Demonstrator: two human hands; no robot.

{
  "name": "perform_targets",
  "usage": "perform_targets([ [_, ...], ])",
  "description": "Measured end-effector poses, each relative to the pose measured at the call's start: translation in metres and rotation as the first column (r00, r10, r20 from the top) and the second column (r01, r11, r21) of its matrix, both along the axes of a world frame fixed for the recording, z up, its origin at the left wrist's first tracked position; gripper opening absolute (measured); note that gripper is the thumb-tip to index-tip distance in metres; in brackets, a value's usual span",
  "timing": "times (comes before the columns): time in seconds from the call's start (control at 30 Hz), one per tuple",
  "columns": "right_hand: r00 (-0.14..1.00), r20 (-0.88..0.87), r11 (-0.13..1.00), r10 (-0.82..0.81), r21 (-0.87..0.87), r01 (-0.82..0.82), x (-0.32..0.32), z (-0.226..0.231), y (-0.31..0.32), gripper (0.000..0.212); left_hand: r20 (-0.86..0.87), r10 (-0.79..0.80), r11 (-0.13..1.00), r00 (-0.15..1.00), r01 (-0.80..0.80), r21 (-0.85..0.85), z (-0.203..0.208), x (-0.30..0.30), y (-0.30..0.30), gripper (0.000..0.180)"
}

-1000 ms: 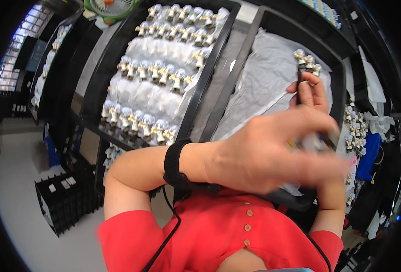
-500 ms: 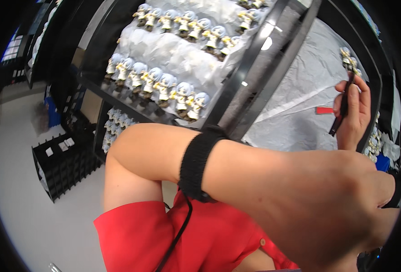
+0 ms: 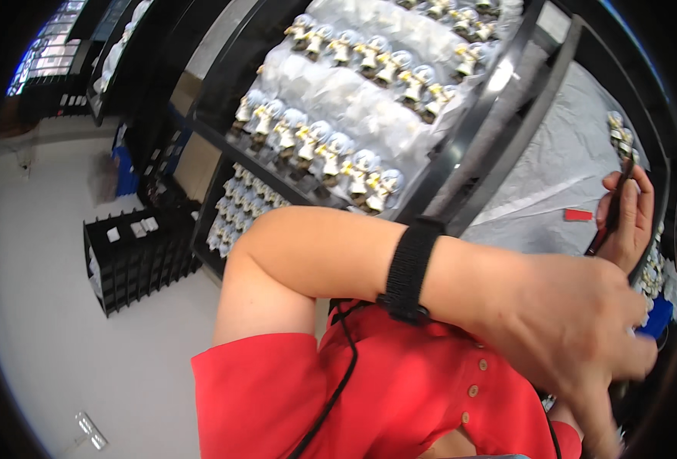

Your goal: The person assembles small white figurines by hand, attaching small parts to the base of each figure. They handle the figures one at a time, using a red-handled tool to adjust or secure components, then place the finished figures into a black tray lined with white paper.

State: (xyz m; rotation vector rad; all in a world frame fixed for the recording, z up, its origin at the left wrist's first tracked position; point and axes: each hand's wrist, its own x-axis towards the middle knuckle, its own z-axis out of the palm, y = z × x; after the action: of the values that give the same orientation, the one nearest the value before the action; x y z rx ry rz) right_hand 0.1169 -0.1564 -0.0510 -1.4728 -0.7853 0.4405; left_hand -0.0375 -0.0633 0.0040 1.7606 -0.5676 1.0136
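Right hand (image 3: pixel 626 218) grips a dark slim tool (image 3: pixel 612 210); left hand (image 3: pixel 575 329) curled, contents hidden.

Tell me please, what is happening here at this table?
A person in a red top works at a grey-covered tray. The right hand holds a thin dark tool upright beside a few small figurines. The left hand, with a black wrist strap, crosses low to the right. Another tray holds rows of figurines.

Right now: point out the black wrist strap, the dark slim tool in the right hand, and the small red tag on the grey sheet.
black wrist strap (image 3: pixel 409 269), head view, band middle.
dark slim tool (image 3: pixel 616 208), head view, shaft.
small red tag (image 3: pixel 578 215), head view, centre.
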Motion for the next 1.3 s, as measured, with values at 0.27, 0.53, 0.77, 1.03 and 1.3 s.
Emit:
perform_targets([
  [0.27, 0.998, -0.062, 0.996, -0.010, 0.091, 0.016, -0.003, 0.012, 0.001, 0.023, -0.528, -0.468, 0.641, 0.709, -0.140, -0.755, -0.022, 0.021, 0.028, 0.043],
  [0.53, 0.993, -0.054, 0.992, 0.109, -0.065, -0.113, -0.009, 0.023, -0.002, 0.030, -0.348, -0.688, 0.312, 0.637, -0.174, -0.934, -0.043, 0.037, 0.049, 0.037],
  [0.77, 0.990, 0.054, 0.982, 0.129, -0.148, -0.119, -0.011, 0.023, -0.003, 0.031, -0.346, -0.662, 0.293, 0.665, -0.195, -0.936, -0.045, 0.037, 0.054, 0.038],
  [1.03, 0.981, 0.057, 0.959, 0.188, -0.227, -0.170, -0.016, 0.026, -0.003, 0.030, -0.381, -0.644, 0.306, 0.663, -0.232, -0.923, -0.045, 0.037, 0.052, 0.037],
  [1.3, 0.979, 0.060, 0.964, 0.197, -0.195, -0.182, -0.016, 0.026, -0.003, 0.032, -0.398, -0.662, 0.339, 0.635, -0.220, -0.915, -0.042, 0.038, 0.051, 0.034],
])
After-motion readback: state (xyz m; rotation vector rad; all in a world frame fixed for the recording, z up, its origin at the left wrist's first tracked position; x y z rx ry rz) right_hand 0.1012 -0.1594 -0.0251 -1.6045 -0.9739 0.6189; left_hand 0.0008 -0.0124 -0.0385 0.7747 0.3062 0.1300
